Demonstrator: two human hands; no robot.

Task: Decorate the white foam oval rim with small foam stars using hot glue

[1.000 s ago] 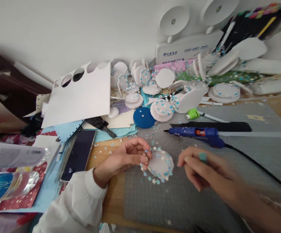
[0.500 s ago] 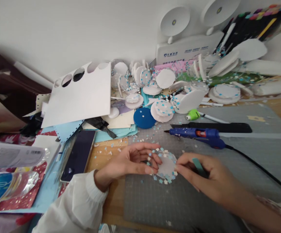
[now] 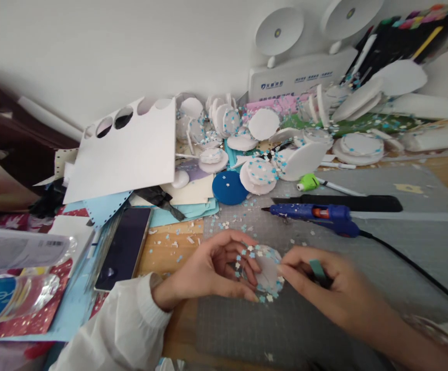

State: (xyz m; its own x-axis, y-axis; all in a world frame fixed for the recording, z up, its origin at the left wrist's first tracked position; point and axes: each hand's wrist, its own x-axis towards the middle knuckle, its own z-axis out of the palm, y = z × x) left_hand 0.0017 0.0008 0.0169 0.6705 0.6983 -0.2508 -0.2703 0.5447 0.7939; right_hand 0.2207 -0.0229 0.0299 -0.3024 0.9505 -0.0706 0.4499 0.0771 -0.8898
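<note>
Left hand [image 3: 224, 270] curled round the left edge of a flower-trimmed white disc [image 3: 269, 269] over the grey mat [image 3: 243, 330], right hand [image 3: 320, 281] pinching its right edge, glue gun [image 3: 304, 212] farther back.

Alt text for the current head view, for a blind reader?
Left hand curls and right hand pinches at opposite sides of a flower-trimmed white disc over a grey mat. Beyond lie a glue gun and more discs.

Pale wall [image 3: 111, 46] behind wooden table [image 3: 181, 330]
</note>
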